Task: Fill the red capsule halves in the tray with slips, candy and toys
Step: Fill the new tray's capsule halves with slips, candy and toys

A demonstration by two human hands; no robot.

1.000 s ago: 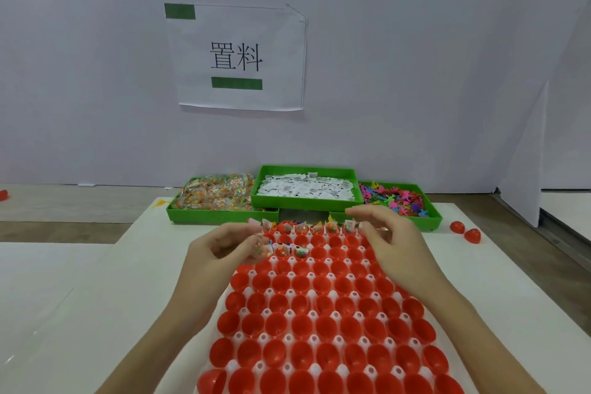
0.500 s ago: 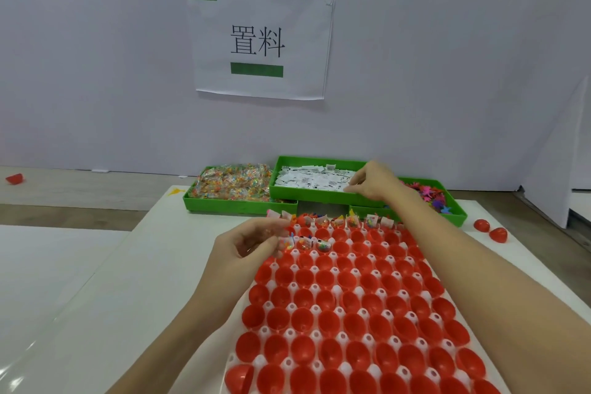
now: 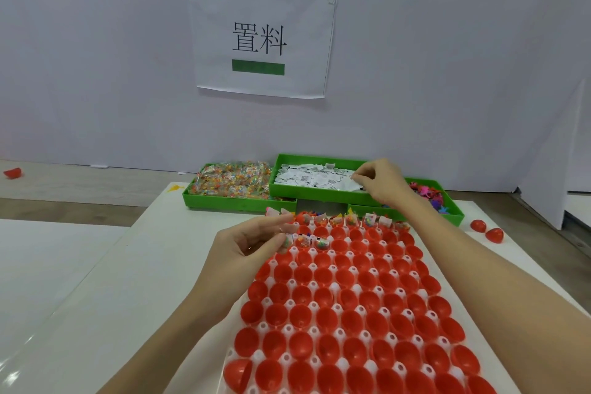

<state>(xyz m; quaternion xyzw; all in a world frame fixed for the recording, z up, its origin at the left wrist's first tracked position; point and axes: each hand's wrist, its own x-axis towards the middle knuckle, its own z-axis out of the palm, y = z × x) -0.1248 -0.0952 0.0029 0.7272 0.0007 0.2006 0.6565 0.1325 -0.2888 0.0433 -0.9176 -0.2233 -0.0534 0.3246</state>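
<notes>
A pale grey wall (image 3: 447,57) carries a white paper sign (image 3: 260,38) with two green tape strips. Below lies a white glossy tabletop (image 3: 96,281) and a brown floor (image 3: 80,185).

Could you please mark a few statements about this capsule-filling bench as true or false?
1. The right hand reaches into the middle bin of white slips. True.
2. The candy bin stands right of the slips. False: it stands left of them.
3. Most red capsule halves in the tray are already filled. False: only the far row and a few in the second are.
4. The left hand is at the tray's far left corner. True.
5. Two loose red pieces lie right of the tray. True.
</notes>
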